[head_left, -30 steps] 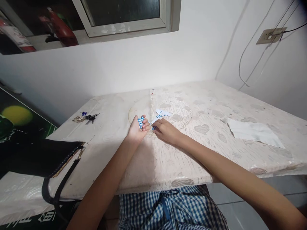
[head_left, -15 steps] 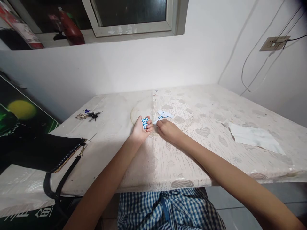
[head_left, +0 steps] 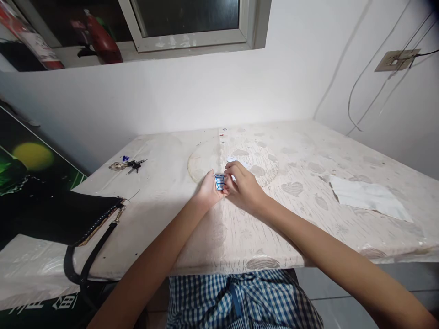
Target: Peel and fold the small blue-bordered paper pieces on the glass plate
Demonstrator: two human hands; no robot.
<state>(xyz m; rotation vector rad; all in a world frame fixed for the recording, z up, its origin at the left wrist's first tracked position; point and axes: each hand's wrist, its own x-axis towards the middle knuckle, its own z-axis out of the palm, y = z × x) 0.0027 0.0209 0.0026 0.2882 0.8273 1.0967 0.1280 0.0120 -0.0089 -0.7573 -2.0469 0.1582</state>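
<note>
Small white cards with blue markings point(head_left: 219, 183) sit overlapping in my left hand point(head_left: 207, 191), whose fingers are curled round them above the table. My right hand point(head_left: 247, 186) meets the far edge of these cards, thumb and fingers pinched together there. A pale card edge seems to lie at its fingertips, though I cannot make it out clearly. Just beyond my right hand, some loose white cards point(head_left: 237, 160) lie on the table, partly hidden by the hand.
The table point(head_left: 164, 178) has a patterned plastic cover. Keys point(head_left: 135, 166) lie on the left, with a black bag point(head_left: 89, 217) and strap nearer me. On the right is a white cloth or paper sheet point(head_left: 368, 197). A wall point(head_left: 219, 91) stands behind.
My right hand has lifted from the loose cards and come to the cards in my left hand. My left hand has shifted right, and the hands now touch or nearly touch.
</note>
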